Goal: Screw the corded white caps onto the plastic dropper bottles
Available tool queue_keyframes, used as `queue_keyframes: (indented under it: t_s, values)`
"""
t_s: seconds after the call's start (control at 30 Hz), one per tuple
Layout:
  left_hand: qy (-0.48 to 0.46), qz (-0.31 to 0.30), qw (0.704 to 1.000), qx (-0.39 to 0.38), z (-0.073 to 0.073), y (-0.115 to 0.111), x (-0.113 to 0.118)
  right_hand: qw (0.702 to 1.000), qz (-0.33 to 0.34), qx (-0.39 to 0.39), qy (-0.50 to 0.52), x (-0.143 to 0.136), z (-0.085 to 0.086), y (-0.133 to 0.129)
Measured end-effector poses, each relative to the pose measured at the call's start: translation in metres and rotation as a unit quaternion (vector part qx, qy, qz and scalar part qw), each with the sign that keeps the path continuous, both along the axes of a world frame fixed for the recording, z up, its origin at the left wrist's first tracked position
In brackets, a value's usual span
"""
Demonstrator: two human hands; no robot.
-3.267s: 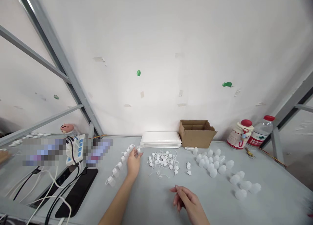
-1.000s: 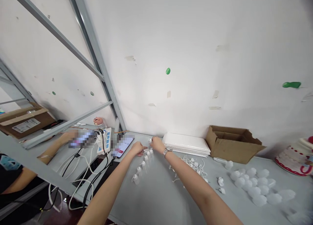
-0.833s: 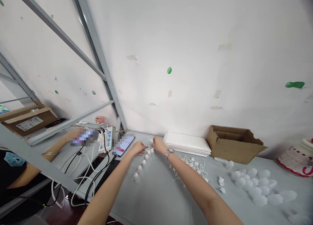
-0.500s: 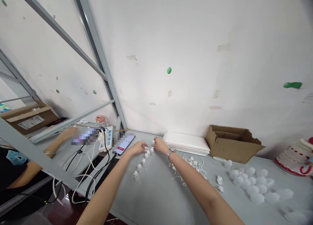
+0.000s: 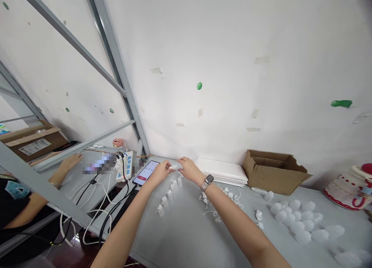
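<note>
Above the far end of the row, a small translucent bottle [image 5: 174, 166] lies sideways between my two hands. My left hand [image 5: 163, 171] pinches its left end, with the fingers closed. My right hand [image 5: 188, 169], wearing a watch, has its fingertips at the right end; the contact is partly hidden. Below them several small bottles with white tops [image 5: 164, 202] stand upright in a slanting row on the grey table [image 5: 186, 233]. Loose white tops with thin tubes [image 5: 231, 194] lie in a heap beside my right forearm.
Several translucent bottles [image 5: 296, 217] lie at the right. A cardboard box [image 5: 273, 173] and a stack of white panels [image 5: 222, 171] stand by the wall. A phone [image 5: 145, 173], a power strip [image 5: 124, 167] and cables are at the left. Beyond the metal frame [image 5: 113, 62] is another person's hand [image 5: 69, 163].
My hands have moved slightly up and away from the row's far end, and the bottle now shows sideways between them. The other person's hand has drawn back left from the blurred phone.
</note>
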State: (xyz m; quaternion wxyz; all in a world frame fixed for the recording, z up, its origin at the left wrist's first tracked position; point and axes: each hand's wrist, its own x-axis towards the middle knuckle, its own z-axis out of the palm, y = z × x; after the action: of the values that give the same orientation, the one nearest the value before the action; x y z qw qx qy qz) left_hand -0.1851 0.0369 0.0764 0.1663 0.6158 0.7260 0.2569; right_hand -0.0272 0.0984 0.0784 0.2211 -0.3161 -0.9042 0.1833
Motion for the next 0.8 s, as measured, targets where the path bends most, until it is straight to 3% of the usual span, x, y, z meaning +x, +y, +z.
queue_keyframes:
  t_s: [0.13, 0.23, 0.37, 0.5, 0.63, 0.8]
  values:
    - [-0.014, -0.002, 0.998, 0.058, 0.020, -0.036, 0.026, 0.999, 0.036, 0.012, 0.003, 0.012, 0.003, -0.026]
    - [-0.035, 0.044, 0.993, 0.106, 0.019, -0.076, 0.047, 1.000, 0.026, 0.000, 0.011, 0.029, -0.007, -0.040]
    - [-0.111, 0.120, 0.975, 0.150, 0.001, -0.128, 0.069, 0.998, -0.047, -0.038, 0.021, 0.043, -0.032, -0.039]
    - [-0.258, 0.094, 0.957, 0.091, -0.029, -0.165, 0.086, 0.989, -0.128, -0.065, 0.018, 0.043, -0.059, -0.026]
    - [-0.346, 0.029, 0.937, 0.036, -0.051, -0.183, 0.102, 0.984, -0.156, -0.081, 0.001, 0.035, -0.079, -0.020]
    - [-0.353, 0.017, 0.935, 0.017, -0.051, -0.187, 0.110, 0.983, -0.161, -0.088, -0.003, 0.023, -0.088, -0.018]
